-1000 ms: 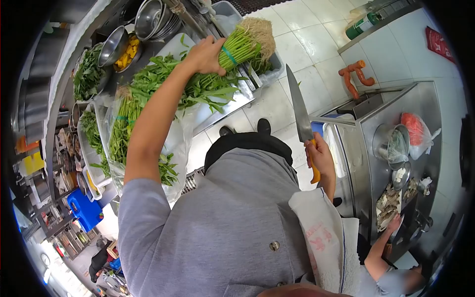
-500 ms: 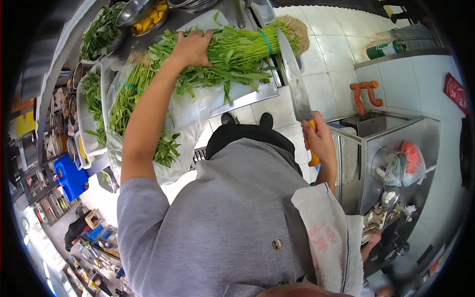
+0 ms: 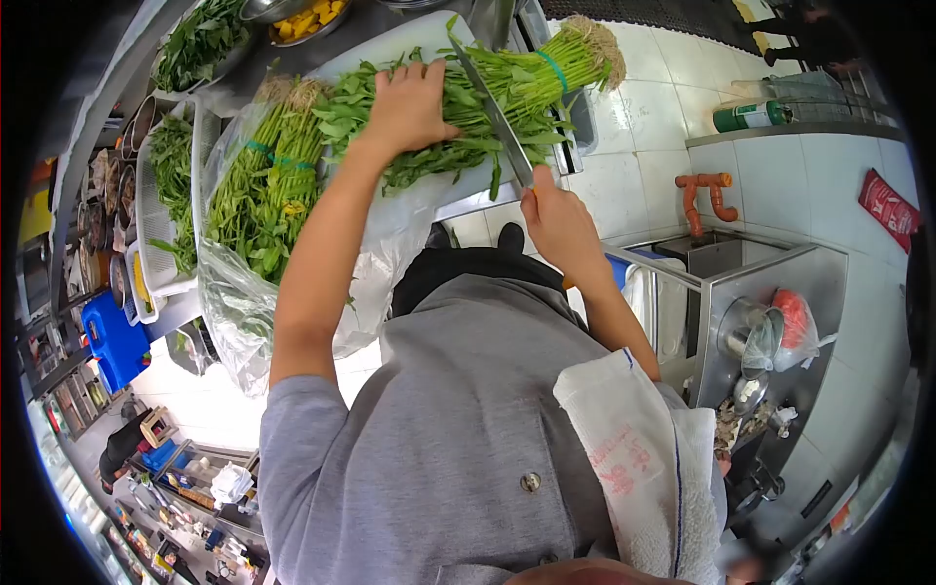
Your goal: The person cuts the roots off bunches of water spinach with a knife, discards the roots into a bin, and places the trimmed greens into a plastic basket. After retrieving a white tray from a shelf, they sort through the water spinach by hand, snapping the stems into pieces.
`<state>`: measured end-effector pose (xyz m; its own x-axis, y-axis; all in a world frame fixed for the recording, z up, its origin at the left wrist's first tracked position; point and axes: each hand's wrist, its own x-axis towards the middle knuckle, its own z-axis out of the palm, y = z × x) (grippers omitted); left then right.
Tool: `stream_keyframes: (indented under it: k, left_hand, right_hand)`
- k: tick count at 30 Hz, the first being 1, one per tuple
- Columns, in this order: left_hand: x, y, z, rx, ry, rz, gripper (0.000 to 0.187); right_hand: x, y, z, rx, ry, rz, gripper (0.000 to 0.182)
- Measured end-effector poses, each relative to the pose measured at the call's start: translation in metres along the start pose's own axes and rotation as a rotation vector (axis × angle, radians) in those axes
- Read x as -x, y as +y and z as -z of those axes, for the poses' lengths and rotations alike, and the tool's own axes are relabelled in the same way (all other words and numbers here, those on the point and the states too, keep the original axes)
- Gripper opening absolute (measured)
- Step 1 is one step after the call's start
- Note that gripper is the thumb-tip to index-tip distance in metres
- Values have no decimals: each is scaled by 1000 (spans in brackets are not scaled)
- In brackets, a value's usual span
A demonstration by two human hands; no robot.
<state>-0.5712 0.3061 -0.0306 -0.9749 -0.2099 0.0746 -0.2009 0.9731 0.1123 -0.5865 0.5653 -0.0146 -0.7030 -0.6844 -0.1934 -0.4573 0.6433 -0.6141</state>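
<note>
A rooted bunch of water spinach (image 3: 526,73), tied with a green band, lies across the white cutting board (image 3: 341,60). My left hand (image 3: 408,107) presses down over its leafy part, fingers curled on the leaves and thumb apart. My right hand (image 3: 564,226) is wrapped around the handle of a large kitchen knife (image 3: 495,115), hiding most of the handle. The blade slants across the bunch between my left hand and the green band, its tip at the far side. The roots stick out past the board to the right.
More banded water spinach (image 3: 268,185) lies in a clear plastic bag (image 3: 234,292) at left, beside a white basket (image 3: 161,229) of greens. A bowl of yellow pieces (image 3: 307,21) stands at the back. A steel counter (image 3: 780,263) with a sink is at right.
My right hand has brought the knife from the right onto the bunch, laying the blade across the stems. My left hand stays on the leaves, its fingers closer together.
</note>
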Motion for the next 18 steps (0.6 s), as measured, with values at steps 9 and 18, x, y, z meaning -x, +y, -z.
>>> stream_keyframes:
  k: [9,18]
  left_hand:
    - [-32,-60,52,987,-279,178,82]
    - [9,14,-8,-171,-119,65,111]
  right_hand:
    - [-10,4,-7,30,-40,-45,18]
    - [-3,-2,2,74,-42,-38,16]
